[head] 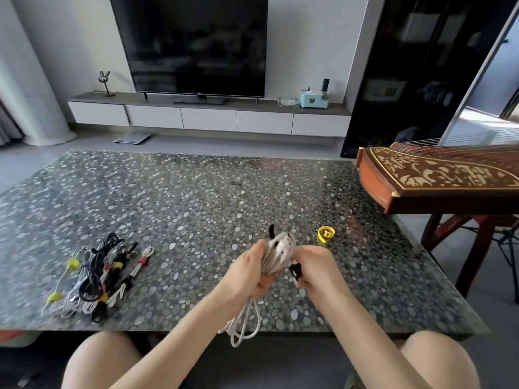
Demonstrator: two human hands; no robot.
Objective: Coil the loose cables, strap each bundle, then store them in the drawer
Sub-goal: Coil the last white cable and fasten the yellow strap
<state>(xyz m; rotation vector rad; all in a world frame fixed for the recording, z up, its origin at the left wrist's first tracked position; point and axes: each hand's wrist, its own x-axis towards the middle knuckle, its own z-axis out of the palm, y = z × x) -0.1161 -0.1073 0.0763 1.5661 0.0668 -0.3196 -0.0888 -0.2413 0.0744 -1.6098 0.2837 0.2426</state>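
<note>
Holds one white cable bundle (276, 258) in two hands at 6 o'clock, above the near part of the pebble-patterned table (196, 186). Grips its middle with the left hand (248, 275), fingers curled round the strands. Pinches one black strap (295, 272) with the right hand (316, 266), fingers bent, right against the bundle. Shows a black tip poking up behind the coil's top. Tilts the bundle's long axis from 7 to 1 o'clock, top loops pointing away, lower loops hanging past the table's near edge. Has one yellow strap (325, 234) lying at 4 o'clock, near the hands, and one heap of strapped cables (92, 273) at 8 o'clock, well apart, too tangled to count.
</note>
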